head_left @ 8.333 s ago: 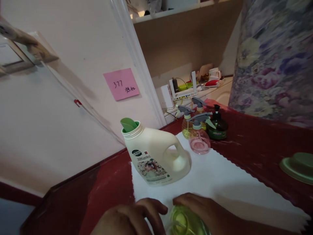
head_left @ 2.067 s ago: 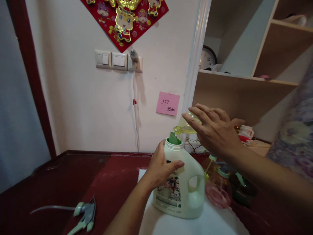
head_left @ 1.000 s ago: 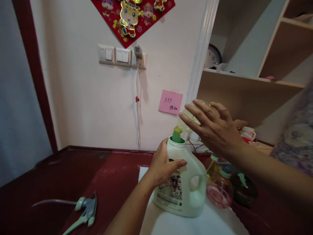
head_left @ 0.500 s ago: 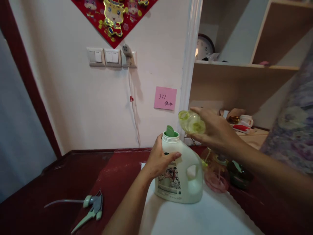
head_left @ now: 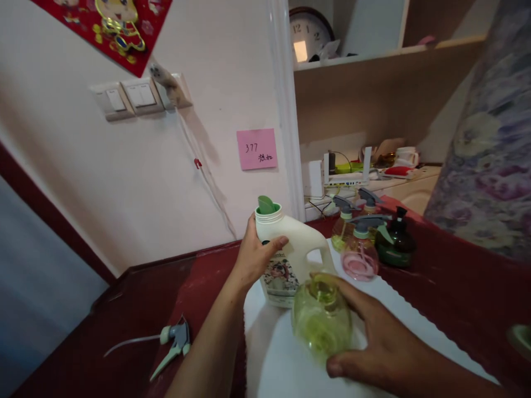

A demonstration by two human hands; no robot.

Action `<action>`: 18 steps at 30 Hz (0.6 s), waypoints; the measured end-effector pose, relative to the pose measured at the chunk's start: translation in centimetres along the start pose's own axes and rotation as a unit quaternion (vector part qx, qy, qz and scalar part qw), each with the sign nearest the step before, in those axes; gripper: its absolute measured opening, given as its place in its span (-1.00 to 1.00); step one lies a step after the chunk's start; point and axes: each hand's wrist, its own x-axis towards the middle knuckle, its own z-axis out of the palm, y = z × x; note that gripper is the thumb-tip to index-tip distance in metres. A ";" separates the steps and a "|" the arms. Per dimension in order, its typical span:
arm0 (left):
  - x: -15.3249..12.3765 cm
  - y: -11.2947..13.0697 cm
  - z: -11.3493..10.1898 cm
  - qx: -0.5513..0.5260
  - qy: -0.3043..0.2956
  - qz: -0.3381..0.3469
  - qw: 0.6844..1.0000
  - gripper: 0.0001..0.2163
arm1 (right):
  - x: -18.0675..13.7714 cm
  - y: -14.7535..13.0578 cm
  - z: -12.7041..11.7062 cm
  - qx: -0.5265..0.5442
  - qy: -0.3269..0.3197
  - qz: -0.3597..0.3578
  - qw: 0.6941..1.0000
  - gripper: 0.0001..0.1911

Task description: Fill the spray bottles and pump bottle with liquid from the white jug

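A cream detergent jug (head_left: 299, 250) with a green spout stands open on a white cloth (head_left: 274, 359). My left hand (head_left: 254, 255) grips the jug just below its neck. My right hand (head_left: 379, 345) holds a clear green bottle (head_left: 321, 319) without its spray head, upright and low over the cloth in front of the jug. The bottle's open mouth points up toward the camera.
A loose spray head with its tube (head_left: 172, 342) lies on the red table (head_left: 136, 309) at the left. A pink spray bottle (head_left: 360, 255), a yellow-green one (head_left: 342, 232) and a dark pump bottle (head_left: 395, 243) stand behind the jug. A flowered cloth (head_left: 489, 138) hangs at right.
My right hand has brought the green bottle down from the jug's spout, where it was tipped, to just above the cloth and turned it upright. The left hand stays on the jug.
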 end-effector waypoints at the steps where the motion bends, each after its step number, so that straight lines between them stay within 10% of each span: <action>1: 0.0 0.0 0.0 0.001 0.004 -0.005 1.000 -0.29 | 0.1 0.9 0.7 0.019 -0.015 0.014 1.000 0.08; 12: -0.4 0.8 -0.6 0.039 -0.010 -0.024 0.999 -0.28 | 0.5 7.9 2.7 -0.019 -0.089 0.072 0.993 0.27; 18: -3.9 2.2 -8.3 0.220 0.034 -0.065 0.973 -0.36 | -0.6 8.5 2.7 -0.048 -0.078 0.024 0.996 0.04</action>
